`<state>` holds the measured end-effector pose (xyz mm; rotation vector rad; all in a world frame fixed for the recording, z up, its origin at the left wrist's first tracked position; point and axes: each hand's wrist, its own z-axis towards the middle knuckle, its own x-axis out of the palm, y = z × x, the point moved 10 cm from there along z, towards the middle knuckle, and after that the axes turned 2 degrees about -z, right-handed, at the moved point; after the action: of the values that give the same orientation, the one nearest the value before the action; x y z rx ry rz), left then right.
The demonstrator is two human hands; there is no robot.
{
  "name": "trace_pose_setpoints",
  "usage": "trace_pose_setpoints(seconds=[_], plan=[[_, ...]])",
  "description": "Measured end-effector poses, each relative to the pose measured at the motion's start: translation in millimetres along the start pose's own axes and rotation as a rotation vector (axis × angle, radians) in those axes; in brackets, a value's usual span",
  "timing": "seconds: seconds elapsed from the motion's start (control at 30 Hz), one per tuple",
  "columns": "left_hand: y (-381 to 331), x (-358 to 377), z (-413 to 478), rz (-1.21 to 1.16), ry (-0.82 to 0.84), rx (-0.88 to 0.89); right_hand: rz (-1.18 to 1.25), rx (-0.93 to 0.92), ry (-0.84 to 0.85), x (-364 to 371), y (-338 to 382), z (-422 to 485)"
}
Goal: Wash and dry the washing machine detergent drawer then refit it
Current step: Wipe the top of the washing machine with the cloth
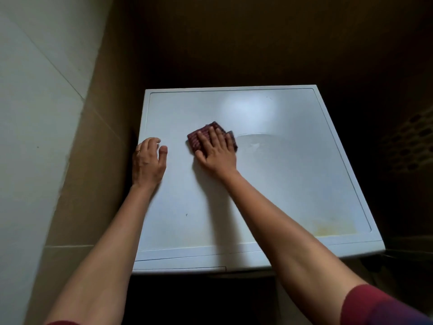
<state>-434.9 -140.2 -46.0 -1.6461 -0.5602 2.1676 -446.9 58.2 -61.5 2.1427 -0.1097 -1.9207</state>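
Note:
The white top of the washing machine [293,174] fills the middle of the head view. A dark red striped cloth [206,134], folded, lies on it left of centre. My right hand [216,150] presses flat on the cloth with straight fingers. My left hand [148,160] rests on the machine's left edge, fingers loosely curled and holding nothing, a ring on one finger. The closed drawer front [180,269] shows as a thin outline along the machine's front left edge.
A wet, shiny patch [255,144] lies right of the cloth. Yellowish stains [332,228] mark the front right corner of the top. A pale tiled wall [35,137] stands close on the left. A perforated dark basket [410,141] sits in shadow at the right.

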Motion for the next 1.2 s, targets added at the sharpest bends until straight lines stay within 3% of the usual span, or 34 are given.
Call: trace_pose_setpoints(seconds=[0.27,0.43,0.53,0.7,0.83,1.0,1.1,1.2], plan=[[-8.8,17.9,19.2,0.040,0.038,0.042,0.013,0.347,-0.043,-33.9,-140.3,18.4],[-2.1,12.3,27.9,0.018,0.010,0.067,-0.007,0.615,-0.102,-59.0,-244.9,-52.2],[4.7,11.4,35.3,-0.001,-0.008,0.062,-0.004,0.693,-0.125,-56.0,-263.0,-99.5],[7.4,10.7,42.5,-0.046,-0.054,0.049,0.013,0.592,-0.173,-33.7,-185.3,-114.0],[18.2,3.2,45.0,-0.187,-0.129,-0.081,0.018,0.322,-0.203,-11.7,-79.2,-69.4],[24.1,-1.7,47.6,-0.244,-0.145,-0.116,0.111,0.044,-0.083,15.1,45.4,-7.1],[22.8,-0.3,53.3,-0.219,-0.147,-0.102,0.027,-0.055,0.008,16.3,66.6,30.8],[19.6,5.0,64.1,-0.176,-0.132,-0.083,0.025,-0.010,-0.001,3.6,31.6,69.6]])
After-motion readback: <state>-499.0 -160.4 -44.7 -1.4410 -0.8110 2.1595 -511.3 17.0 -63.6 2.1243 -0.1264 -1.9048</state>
